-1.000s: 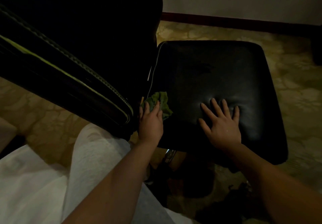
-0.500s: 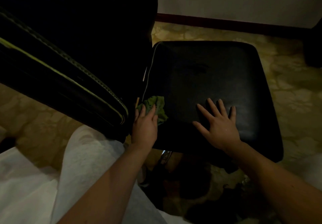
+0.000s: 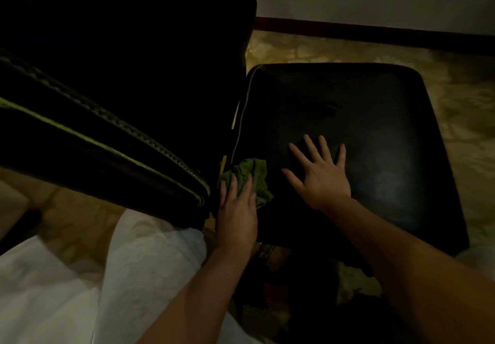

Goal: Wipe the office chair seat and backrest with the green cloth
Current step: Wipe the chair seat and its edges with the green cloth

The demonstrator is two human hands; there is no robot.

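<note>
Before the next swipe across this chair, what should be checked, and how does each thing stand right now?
1. Green cloth under the left hand: ok, straight fingers press on it.
2. Cloth on the seat: ok, at the seat's edge next to the backrest.
3. Chair steadied: ok, the right hand lies flat on the seat.
4. Wiping path across the seat free: not ok, the right hand lies in the way.
5. Seat surface already clean: cannot tell, the picture is too dark.

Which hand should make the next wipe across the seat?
Left: the left hand rests on the green cloth at the seat edge by the backrest; the right hand lies flat on bare seat.
</note>
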